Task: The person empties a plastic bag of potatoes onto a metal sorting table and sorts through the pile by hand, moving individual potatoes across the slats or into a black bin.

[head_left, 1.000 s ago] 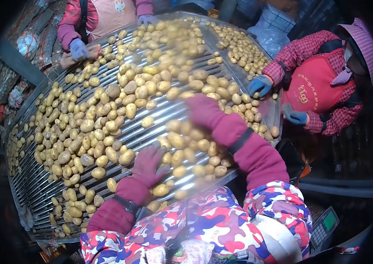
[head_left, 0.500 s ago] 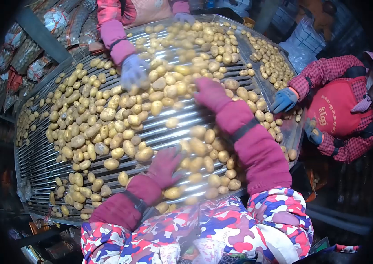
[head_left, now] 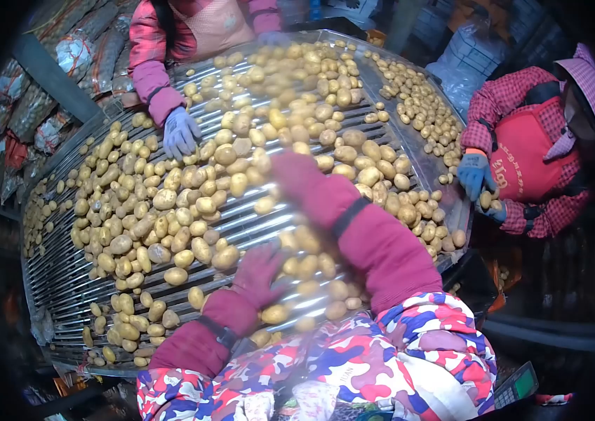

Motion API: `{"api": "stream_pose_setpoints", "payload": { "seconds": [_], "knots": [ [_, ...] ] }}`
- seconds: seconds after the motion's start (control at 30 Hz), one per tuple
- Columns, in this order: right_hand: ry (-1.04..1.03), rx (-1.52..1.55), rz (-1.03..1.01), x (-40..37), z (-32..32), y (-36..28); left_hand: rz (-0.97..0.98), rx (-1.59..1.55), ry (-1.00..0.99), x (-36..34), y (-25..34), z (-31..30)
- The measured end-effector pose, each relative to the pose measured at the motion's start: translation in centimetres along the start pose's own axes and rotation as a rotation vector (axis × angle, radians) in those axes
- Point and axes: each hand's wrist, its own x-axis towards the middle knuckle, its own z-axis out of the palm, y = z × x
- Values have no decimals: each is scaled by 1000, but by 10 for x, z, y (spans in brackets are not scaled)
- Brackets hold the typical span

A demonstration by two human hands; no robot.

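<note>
Head view: the person's left hand (head_left: 259, 270), in a dark red glove, lay palm-down on the potatoes (head_left: 171, 210) at the near edge of the roller worktop (head_left: 52, 288). Its fingers were spread, so its grip was wide and closed on nothing. The right hand (head_left: 296, 175) reached farther up the middle of the worktop, over a denser patch of potatoes. It was blurred, and I cannot tell whether its grip was wide or held 1.

The sorting looked to be in mid-run rather than near an end. A thick spread of potatoes covered most of the rollers from the far end down to the person's sleeves, with bare rollers only at the near left and in a strip in front of the left hand. Some work seemed done: a side channel (head_left: 417, 105) along the right rim held smaller potatoes apart from the main spread.

2 co-workers were also at the worktop. A pale glove (head_left: 180, 132) rested on potatoes at the far left, and a blue glove (head_left: 475, 172) hung at the right rim.
</note>
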Motion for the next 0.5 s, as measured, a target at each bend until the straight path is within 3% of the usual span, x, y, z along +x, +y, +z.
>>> {"api": "stream_pose_setpoints", "payload": {
  "seconds": [0.1, 0.2, 0.3, 0.33, 0.4, 0.47, 0.5],
  "knots": [
    [48, 72, 106, -40, 12, 25, -17, -10, -15, -1, 0, 0],
    [-44, 927, 296, -111, -65, 3, -4, -2, -3, -4, -2, 4],
    [-40, 1392, 624, -152, -80, 18, -14, -7, 0, -4, -3, 6],
    [108, 1465, 617, -162, -65, 30, -14, -6, 18, -5, -4, 7],
    [317, 1248, 284, -191, -44, 36, -22, -29, 2, -3, 1, 5],
    [350, 1966, 282, -211, -38, 35, -15, -31, -7, -3, -3, 9],
    [374, 1947, 187, -222, -39, 31, -27, -9, -10, -4, -5, 10]
  ]
}}
